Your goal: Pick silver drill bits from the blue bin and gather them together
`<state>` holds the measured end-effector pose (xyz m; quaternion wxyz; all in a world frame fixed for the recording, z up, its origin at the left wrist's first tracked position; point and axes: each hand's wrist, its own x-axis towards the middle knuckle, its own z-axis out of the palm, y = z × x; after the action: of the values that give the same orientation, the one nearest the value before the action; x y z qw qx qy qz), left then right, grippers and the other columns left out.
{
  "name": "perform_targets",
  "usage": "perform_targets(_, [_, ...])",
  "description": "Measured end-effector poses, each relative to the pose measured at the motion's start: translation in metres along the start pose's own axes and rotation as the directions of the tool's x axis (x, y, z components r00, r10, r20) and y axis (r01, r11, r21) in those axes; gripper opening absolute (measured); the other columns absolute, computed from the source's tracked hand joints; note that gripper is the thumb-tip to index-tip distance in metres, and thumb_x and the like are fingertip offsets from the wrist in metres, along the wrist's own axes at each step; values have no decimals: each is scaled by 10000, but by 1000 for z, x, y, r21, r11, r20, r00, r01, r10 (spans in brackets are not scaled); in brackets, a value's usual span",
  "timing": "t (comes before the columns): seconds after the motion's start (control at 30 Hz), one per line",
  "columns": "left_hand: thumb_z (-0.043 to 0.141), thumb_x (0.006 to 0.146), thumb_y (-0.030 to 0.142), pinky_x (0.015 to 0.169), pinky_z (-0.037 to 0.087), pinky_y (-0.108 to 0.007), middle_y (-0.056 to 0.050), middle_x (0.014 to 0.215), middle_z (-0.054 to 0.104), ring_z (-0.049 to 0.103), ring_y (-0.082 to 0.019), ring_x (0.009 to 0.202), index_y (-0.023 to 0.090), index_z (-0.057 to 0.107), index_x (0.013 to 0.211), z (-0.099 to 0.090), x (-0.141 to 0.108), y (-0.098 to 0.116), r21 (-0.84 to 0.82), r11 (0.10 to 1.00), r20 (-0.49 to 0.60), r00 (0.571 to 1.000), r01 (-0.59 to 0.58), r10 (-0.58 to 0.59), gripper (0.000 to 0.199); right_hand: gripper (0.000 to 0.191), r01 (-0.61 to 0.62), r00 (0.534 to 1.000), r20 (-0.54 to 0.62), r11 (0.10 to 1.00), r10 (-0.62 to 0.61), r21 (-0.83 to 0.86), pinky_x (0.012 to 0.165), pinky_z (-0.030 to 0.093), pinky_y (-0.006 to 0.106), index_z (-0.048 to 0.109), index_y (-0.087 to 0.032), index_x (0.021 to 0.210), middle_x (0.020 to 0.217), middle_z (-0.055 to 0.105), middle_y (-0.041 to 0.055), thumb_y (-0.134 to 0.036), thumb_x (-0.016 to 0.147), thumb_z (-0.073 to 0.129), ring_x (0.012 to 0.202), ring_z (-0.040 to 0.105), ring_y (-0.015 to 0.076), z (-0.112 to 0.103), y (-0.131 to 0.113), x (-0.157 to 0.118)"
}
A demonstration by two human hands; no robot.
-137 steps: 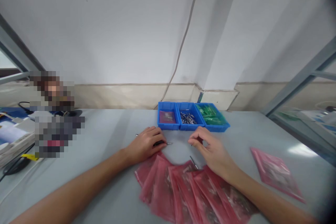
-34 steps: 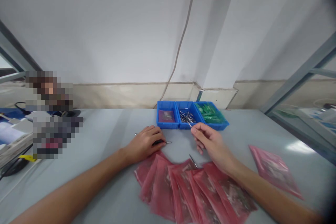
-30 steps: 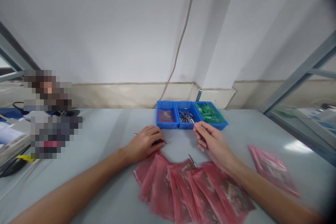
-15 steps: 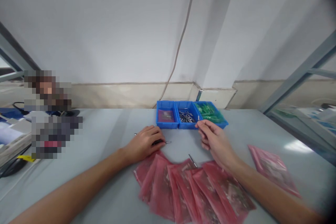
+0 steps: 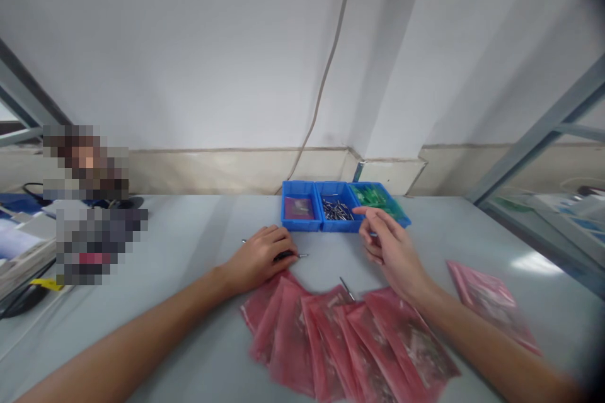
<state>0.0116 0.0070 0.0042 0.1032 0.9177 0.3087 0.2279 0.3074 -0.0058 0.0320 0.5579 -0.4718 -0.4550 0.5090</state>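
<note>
My left hand (image 5: 265, 252) rests on the table, its fingers curled over a slim dark tool with a metal tip (image 5: 302, 255). A short metal end (image 5: 244, 241) also pokes out on that hand's far left side; whether it is the same piece is hidden. At the front right corner of the middle blue bin, which holds many small metal pins (image 5: 336, 210), is my right hand (image 5: 385, 242). Its index finger points out over the bin and the other fingers are loosely bent, with nothing visible held. Below the hands, several pink bags (image 5: 331, 346) lie fanned out, beside one loose metal pin (image 5: 347, 288).
The left blue bin (image 5: 300, 225) contains a flat pinkish packet, and green packets (image 5: 375, 198) fill the right one. Another pink bag (image 5: 491, 305) lies at the right. Cables and a blurred person (image 5: 89, 201) are at the far left. A wall (image 5: 212, 75) stands behind the table.
My right hand's pinch has loosened and its index finger has straightened over the bin. The small light piece at its fingertips no longer shows. My left hand stays still.
</note>
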Motion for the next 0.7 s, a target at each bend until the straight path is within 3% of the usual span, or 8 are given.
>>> perform_targets(0.17, [580, 1087, 281, 941, 493, -377, -64, 1086, 672, 615, -221, 1008, 204, 691, 1093, 0, -1, 1, 12, 1000, -11, 1000, -2, 2, 135, 352, 24, 1000, 9, 997, -24, -76, 399, 215, 196, 685, -280, 1097, 692, 461, -73, -607, 967, 683, 438, 236, 57, 0, 3, 0])
perform_targets(0.27, [611, 1069, 304, 923, 498, -385, -74, 1098, 677, 603, -235, 1010, 193, 670, 1112, 0, -1, 2, 37, 999, -50, 998, 39, -37, 134, 328, 83, 996, 39, 978, -77, -190, 421, 257, 219, 675, -286, 1135, 706, 478, -59, -578, 987, 662, 478, 325, 93, -1, 7, -2])
perform_targets(0.43, [618, 1060, 346, 893, 485, -388, -65, 1004, 673, 598, -227, 934, 192, 682, 973, -1, 0, 4, 87, 994, -68, 995, 73, -67, 188, 264, 290, 953, 237, 800, -190, -526, 582, 403, 286, 698, -282, 1101, 758, 549, -18, -497, 1077, 547, 670, 522, 177, -1, 12, -11])
perform_targets(0.53, [608, 1067, 339, 900, 479, -381, -62, 1003, 672, 606, -220, 938, 197, 704, 986, -2, 0, 4, 80, 995, -52, 997, 60, -56, 189, 244, 464, 868, 447, 672, -216, -578, 817, 485, 351, 718, -280, 1085, 1017, 673, 40, -412, 1109, 514, 971, 618, 236, 2, 11, -16])
perform_targets(0.6, [610, 1068, 333, 901, 476, -379, -61, 1011, 670, 605, -218, 940, 202, 719, 1010, -3, 1, 4, 74, 996, -35, 998, 51, -49, 180, 271, 578, 787, 578, 587, -217, -567, 982, 458, 410, 731, -265, 1036, 1042, 679, 48, -356, 1123, 492, 1033, 613, 244, 4, 9, -18])
perform_targets(0.7, [608, 1073, 323, 903, 473, -375, -58, 1028, 665, 603, -216, 945, 217, 740, 1059, -3, 1, 4, 67, 997, -14, 999, 34, -33, 170, 262, 667, 695, 698, 514, -170, -539, 1056, 435, 433, 759, -270, 1096, 1177, 684, 65, -327, 1120, 505, 1126, 599, 253, 5, 6, -19])
